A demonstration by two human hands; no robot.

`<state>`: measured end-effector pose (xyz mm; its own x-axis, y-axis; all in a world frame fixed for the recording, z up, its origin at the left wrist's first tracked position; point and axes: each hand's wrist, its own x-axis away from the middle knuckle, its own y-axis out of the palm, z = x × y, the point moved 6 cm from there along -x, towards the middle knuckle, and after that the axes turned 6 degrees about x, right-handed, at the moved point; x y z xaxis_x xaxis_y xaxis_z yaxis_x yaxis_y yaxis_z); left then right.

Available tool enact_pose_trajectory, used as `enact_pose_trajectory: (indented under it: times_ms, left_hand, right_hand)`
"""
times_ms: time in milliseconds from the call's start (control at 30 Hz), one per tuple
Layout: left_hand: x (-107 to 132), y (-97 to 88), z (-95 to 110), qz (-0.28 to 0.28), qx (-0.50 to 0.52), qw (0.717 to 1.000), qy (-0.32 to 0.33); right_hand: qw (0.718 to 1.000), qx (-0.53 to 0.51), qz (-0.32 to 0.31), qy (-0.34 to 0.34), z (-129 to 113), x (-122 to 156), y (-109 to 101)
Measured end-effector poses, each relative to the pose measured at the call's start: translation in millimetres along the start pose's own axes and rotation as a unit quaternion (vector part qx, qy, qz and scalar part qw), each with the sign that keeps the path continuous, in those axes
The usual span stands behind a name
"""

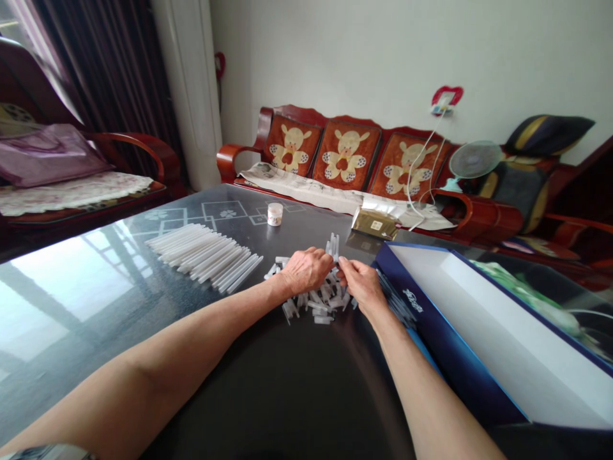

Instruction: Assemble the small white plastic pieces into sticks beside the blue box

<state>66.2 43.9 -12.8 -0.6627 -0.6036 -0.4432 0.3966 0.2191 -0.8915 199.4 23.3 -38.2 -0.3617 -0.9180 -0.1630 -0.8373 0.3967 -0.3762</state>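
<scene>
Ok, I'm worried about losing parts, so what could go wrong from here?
The left hand and right hand are right over the loose pile of translucent plastic pieces, so a slip might scatter them, perhaps against the blue box. The long plastic tubes lie unsecured on the glossy table and could roll if bumped.
</scene>
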Motion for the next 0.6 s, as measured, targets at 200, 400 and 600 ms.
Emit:
enact_pose_trajectory:
  times_ms: [200, 400, 600]
  left_hand:
    - [-0.4, 1.9, -4.4, 0.01, -0.008, 1.0, 0.004]
    - [-0.7, -1.6, -7.1, 0.018, -0.009, 1.0, -0.007]
    - [0.3, -3.4, -5.4, 0.001, -0.01, 1.0, -0.005]
  right_hand:
    - [0.996, -0.083, -0.029, -0.007, 0.7, -2.7, 1.9]
    - [0.99, 0.105, 0.045, -0.085, 9.1, -14.4, -15.8]
    - [0.958, 0.232, 0.014, -0.168, -2.2, -4.3, -6.4]
